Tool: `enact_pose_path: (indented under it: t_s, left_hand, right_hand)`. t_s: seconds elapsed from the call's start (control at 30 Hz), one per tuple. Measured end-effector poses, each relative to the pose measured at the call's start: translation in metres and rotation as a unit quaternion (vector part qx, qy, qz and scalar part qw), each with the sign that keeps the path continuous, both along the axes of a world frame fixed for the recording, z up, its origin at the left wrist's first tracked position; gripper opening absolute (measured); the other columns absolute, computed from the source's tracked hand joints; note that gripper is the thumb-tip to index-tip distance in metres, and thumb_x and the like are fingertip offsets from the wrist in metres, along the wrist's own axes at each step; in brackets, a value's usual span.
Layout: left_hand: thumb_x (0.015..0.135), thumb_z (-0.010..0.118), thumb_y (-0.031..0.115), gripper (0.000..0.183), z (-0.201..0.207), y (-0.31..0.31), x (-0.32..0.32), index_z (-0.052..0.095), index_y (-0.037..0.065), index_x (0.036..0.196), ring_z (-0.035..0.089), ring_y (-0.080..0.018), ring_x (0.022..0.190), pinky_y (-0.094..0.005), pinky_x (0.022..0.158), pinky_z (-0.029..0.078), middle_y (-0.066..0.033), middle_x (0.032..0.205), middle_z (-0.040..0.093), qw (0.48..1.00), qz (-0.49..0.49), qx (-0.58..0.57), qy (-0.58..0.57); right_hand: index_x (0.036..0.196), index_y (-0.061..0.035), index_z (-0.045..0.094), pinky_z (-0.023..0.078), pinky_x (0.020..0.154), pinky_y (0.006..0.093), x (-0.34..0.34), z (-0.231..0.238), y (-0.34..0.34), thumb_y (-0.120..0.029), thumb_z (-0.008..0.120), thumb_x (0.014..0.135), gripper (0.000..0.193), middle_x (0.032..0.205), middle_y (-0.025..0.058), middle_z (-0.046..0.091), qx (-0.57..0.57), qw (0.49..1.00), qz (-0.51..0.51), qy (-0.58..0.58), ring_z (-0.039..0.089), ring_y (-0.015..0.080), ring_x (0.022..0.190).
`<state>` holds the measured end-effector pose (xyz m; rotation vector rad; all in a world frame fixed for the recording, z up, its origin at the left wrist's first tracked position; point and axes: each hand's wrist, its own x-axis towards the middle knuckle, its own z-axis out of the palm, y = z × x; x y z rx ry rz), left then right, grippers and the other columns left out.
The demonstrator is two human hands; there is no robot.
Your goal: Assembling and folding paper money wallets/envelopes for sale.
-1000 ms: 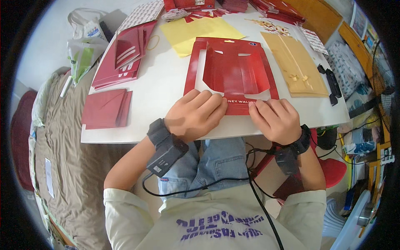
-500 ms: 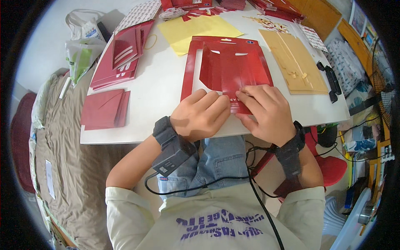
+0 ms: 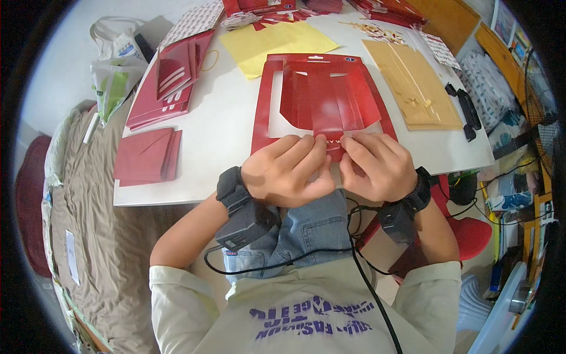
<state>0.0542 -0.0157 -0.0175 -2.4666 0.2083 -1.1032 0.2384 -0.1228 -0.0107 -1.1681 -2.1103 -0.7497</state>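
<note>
A flat red cardboard package [image 3: 263,112] with a hang hole at its far edge and a large cut-out window lies in front of me. Within the window sits a red folded panel [image 3: 324,97] with crease lines, its near end by my fingertips. My left hand [image 3: 292,168] is closed, with finger and thumb at the package's near edge, left of centre. Just beside it my right hand [image 3: 378,167] pinches the same near edge. What exactly lies between the fingertips is partly hidden by the fingers.
Red folded cards [image 3: 147,156] and larger red sheets [image 3: 162,103] lie at the left. Yellow paper [image 3: 274,44] is behind the package; a tan sheet stack [image 3: 410,85] lies at the right, near a black clip-like object [image 3: 469,115]. Red card pieces [image 3: 389,12] crowd the far edge.
My right fingers, earlier stretched over the panel, have drawn back and curled into a pinch. The left hand has shifted slightly nearer to me, its thumb now showing.
</note>
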Motion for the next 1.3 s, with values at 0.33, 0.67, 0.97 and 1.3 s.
enact_pose_path:
  t_s: [0.33, 0.67, 0.97, 1.3]
  left_hand:
    - [0.074, 0.069, 0.006, 0.018, -0.003, 0.002, -0.005, 0.059, 0.005, 0.089, 0.066, -0.0255, 0.081, -0.0323, 0.064, 0.053, -0.0179, 0.100, 0.066, 0.995, -0.023, -0.084, 0.042]
    - [0.079, 0.071, 0.017, 0.038, 0.005, 0.000, -0.004, 0.063, 0.000, 0.111, 0.060, -0.0257, 0.088, -0.0347, 0.076, 0.049, -0.0107, 0.101, 0.061, 0.959, 0.027, -0.263, 0.097]
    - [0.075, 0.071, 0.023, 0.037, -0.002, -0.003, 0.001, 0.065, 0.000, 0.103, 0.057, -0.0188, 0.086, -0.0315, 0.075, 0.044, -0.0055, 0.093, 0.057, 0.981, 0.071, -0.169, 0.069]
    - [0.072, 0.075, 0.022, 0.039, 0.005, -0.009, 0.001, 0.065, 0.002, 0.105, 0.059, -0.0232, 0.087, -0.0351, 0.076, 0.045, -0.0074, 0.097, 0.061, 0.954, 0.064, -0.280, 0.089]
  right_hand:
    - [0.093, 0.0047, 0.061, 0.054, 0.066, 0.0317, 0.006, -0.003, 0.001, -0.015, 0.064, 0.069, 0.031, 0.080, 0.0148, 0.061, 0.012, 0.995, 0.005, -0.096, 0.062, 0.0263, 0.071]
    - [0.085, 0.0052, 0.062, 0.053, 0.066, 0.0320, 0.011, -0.001, -0.001, -0.016, 0.064, 0.071, 0.026, 0.087, 0.0125, 0.062, 0.019, 0.992, 0.010, -0.127, 0.062, 0.0263, 0.074]
    - [0.085, 0.0027, 0.063, 0.053, 0.067, 0.0331, 0.013, -0.014, -0.002, -0.015, 0.064, 0.070, 0.023, 0.090, 0.0120, 0.063, -0.030, 0.998, -0.019, -0.052, 0.062, 0.0273, 0.076]
    - [0.075, -0.0044, 0.061, 0.054, 0.067, 0.0325, 0.011, -0.003, -0.002, -0.016, 0.064, 0.068, 0.013, 0.089, 0.0105, 0.063, 0.024, 0.989, -0.004, -0.148, 0.064, 0.0270, 0.079]
